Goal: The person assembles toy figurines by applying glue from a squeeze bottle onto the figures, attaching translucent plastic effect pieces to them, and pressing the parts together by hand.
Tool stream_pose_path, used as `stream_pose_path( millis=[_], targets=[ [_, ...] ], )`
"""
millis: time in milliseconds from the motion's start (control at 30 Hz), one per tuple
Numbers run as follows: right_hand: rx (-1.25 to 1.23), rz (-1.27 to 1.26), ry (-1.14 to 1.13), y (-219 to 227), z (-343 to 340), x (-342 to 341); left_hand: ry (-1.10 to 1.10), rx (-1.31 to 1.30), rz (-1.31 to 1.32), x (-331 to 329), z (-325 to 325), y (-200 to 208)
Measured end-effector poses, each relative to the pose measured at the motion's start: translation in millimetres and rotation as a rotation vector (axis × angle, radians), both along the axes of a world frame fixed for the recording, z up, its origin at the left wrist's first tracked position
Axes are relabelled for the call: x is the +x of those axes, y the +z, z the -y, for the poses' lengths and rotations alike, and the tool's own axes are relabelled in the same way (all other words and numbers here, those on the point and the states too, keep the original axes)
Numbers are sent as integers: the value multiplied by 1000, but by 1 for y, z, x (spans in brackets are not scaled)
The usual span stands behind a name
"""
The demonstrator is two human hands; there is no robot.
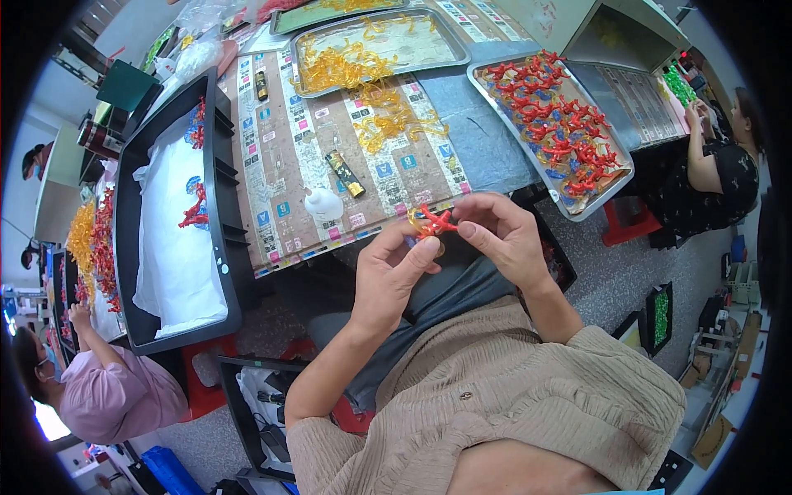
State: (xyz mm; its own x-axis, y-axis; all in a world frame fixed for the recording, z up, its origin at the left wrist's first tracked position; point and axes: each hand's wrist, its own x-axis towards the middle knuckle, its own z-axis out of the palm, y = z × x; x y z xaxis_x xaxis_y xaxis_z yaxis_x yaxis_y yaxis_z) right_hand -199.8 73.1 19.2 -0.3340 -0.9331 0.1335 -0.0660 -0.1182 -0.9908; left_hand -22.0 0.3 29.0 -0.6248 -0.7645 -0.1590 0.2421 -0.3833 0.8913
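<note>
A small red figure-like plastic piece (436,221) with a yellow translucent part on it is held up just past the table's near edge. My left hand (394,268) pinches its lower left side between thumb and fingers; a bit of blue shows beside those fingers. From the other side, my right hand (503,239) closes thumb and fingertips on its red end. Yellow translucent pieces (388,124) lie loose on the table beyond my hands. A metal tray (487,87) at right bears many red pieces with blue and clear parts.
At left stands a black bin (231,272) lined with white sheet, with a few red and blue pieces inside. A white bottle (323,204) and a black-and-gold tube (345,174) rest near the table edge. Another metal tray (421,54) holds yellow pieces. People sit at both sides.
</note>
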Motion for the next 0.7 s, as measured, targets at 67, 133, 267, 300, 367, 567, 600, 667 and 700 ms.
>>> stream_pose_path(
  millis=[67, 133, 267, 300, 367, 567, 600, 667, 700],
  targets=[
    [-55, -56, -26, 8, 0, 0, -73, 193, -65, -1, -2, -3],
    [-16, -5, 61, 10, 0, -4, -80, 203, -82, -3, -3, -7],
    [-4, 69, 51, 13, 0, -8, -140, 301, -184, -7, -5, -13],
    [-2, 35, 23, 14, 0, -9, -165, 347, -222, -9, -6, -14],
    [0, 1, -12, 18, -2, -11, -186, 380, -227, -10, -6, -14],
    [-10, -247, -65, 26, -5, -17, -200, 450, -231, -15, -8, -12],
    [-8, -254, -61, 27, -6, -18, -194, 438, -211, -15, -9, -11],
    [-7, -260, -58, 27, -7, -19, -190, 425, -191, -17, -9, -9],
    [-22, -258, -55, 27, -8, -20, -184, 413, -172, -18, -10, -8]
  ],
)
